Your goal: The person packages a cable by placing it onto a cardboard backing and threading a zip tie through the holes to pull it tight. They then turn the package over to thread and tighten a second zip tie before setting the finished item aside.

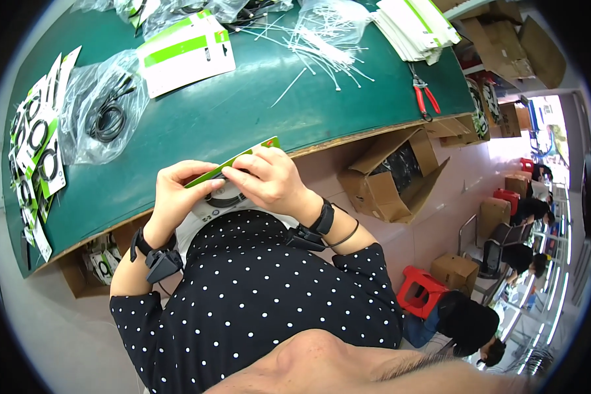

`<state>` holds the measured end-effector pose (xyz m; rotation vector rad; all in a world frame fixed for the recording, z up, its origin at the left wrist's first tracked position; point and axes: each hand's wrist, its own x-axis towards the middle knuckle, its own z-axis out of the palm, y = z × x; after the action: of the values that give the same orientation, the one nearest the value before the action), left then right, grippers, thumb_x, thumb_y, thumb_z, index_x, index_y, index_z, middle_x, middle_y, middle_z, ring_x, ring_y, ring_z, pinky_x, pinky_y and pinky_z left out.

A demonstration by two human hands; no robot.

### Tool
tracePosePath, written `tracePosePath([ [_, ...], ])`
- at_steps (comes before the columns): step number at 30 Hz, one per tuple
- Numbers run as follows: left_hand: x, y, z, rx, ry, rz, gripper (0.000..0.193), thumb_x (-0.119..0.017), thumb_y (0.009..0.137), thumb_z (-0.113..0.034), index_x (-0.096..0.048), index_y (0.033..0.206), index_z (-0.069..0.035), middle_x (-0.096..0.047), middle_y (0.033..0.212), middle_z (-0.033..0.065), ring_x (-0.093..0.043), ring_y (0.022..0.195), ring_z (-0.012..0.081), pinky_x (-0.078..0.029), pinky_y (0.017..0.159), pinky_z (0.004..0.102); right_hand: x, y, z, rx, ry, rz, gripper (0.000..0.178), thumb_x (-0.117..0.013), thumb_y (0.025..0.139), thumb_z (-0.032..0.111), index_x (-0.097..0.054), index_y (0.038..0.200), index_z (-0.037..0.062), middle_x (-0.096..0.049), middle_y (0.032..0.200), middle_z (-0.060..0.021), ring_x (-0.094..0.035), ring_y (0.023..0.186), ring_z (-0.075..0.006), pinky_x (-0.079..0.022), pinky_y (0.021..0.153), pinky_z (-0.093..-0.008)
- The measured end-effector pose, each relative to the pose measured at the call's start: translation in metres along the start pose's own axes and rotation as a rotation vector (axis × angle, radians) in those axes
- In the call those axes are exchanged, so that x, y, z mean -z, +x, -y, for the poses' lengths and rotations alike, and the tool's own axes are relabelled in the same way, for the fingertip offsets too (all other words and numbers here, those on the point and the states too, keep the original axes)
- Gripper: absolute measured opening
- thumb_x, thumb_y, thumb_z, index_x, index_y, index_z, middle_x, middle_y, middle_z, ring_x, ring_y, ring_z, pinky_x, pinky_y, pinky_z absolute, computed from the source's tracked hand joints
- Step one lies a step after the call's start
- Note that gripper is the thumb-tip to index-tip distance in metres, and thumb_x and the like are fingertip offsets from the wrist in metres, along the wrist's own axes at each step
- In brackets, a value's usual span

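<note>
item: green-and-white packaging card with a coiled dark cable under it, held close to the chest just off the near edge of the green table.

left hand: fingers curled shut around the card's left end, thumb on top. right hand: fingers pinched down on the card's upper edge near its middle, touching the left hand's fingertips. both wrists carry black strapped devices.

on the table, well apart from the hands:
- clear plastic bag holding coiled black cables, left
- row of packaged cables on cards along the far left edge
- stack of green-and-white cards, upper middle
- loose heap of white cable ties, some in a clear bag
- second stack of cards, upper right
- red-handled pliers, near the right edge

below the table: open cardboard box (contents dark, cannot tell what). red plastic stool on the floor at right; other people sit farther right.
</note>
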<state>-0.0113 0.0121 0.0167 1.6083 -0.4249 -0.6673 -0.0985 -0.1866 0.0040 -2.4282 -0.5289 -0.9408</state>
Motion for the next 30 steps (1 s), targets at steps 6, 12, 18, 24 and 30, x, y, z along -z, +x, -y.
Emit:
tracePosePath([
  [6,0.005,0.002,0.002,0.07,-0.041,0.012,0.02,-0.079,0.073,0.001,-0.072,0.092,0.002,-0.07,0.089,0.006,-0.064,0.079,0.0099,-0.052,0.072,0.0225,0.013,0.014,-0.008,-0.065,0.253,0.141,0.022,-0.073,0.077,0.019,-0.069,0.096,0.0079,-0.061,0.091,-0.0049,-0.058,0.077,-0.0211,-0.048,0.068,-0.0355],
  [12,0.006,-0.006,0.006,0.108,-0.058,0.041,0.019,-0.078,0.073,0.004,-0.072,0.091,0.003,-0.07,0.086,0.007,-0.064,0.076,0.0102,-0.051,0.07,0.022,0.024,0.034,-0.097,-0.513,0.153,0.104,0.019,-0.073,0.082,0.021,-0.071,0.092,0.0056,-0.065,0.083,-0.0106,-0.062,0.076,-0.0256,-0.05,0.067,-0.0325],
  [18,0.005,-0.01,0.007,0.143,-0.136,0.076,0.02,-0.078,0.072,0.005,-0.072,0.091,0.003,-0.07,0.087,0.0072,-0.064,0.077,0.0109,-0.051,0.071,0.0222,0.007,0.028,-0.163,-0.826,-0.5,0.277,0.027,-0.069,0.08,0.031,-0.07,0.08,0.0045,-0.069,0.082,-0.0136,-0.067,0.078,-0.0309,-0.053,0.07,-0.0383],
  [24,0.008,-0.011,-0.002,0.097,-0.12,0.073,0.019,-0.077,0.073,0.005,-0.071,0.09,0.004,-0.069,0.088,0.0077,-0.064,0.078,0.0115,-0.052,0.071,0.0229,0.017,0.051,-0.159,-0.761,-0.647,0.642,0.016,-0.063,0.076,0.019,-0.068,0.078,0.0041,-0.069,0.087,-0.0153,-0.067,0.075,-0.0327,-0.054,0.07,-0.0412],
  [30,0.012,-0.017,-0.001,0.093,-0.116,0.064,0.018,-0.077,0.073,0.007,-0.071,0.09,0.004,-0.069,0.091,0.0085,-0.064,0.079,0.0119,-0.052,0.072,0.0231,0.035,0.048,-0.122,-0.675,-0.025,0.28,0.01,-0.062,0.083,0.007,-0.067,0.088,0.0007,-0.069,0.086,-0.0114,-0.068,0.074,-0.0241,-0.054,0.063,-0.0327],
])
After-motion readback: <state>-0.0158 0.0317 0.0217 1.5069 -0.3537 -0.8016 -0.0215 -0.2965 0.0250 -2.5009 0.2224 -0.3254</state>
